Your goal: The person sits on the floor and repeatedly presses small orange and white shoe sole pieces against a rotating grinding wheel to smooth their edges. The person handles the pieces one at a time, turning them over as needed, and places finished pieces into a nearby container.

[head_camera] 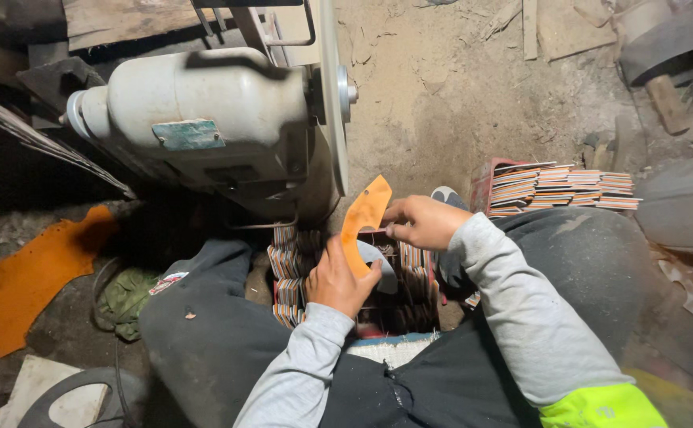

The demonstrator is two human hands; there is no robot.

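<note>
Hands, two, left hand (338, 281), right hand (422, 222), one orange piece (362, 222)

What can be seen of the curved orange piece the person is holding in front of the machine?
The curved orange piece is a thin, flat, hook-shaped cutout, apparently leather or stiff sheet, with a small hole near its top. It stands roughly upright, its upper end close to the pale disc of the machine; contact cannot be told. The left hand grips its lower part, and the right hand pinches its edge from the side.
</note>
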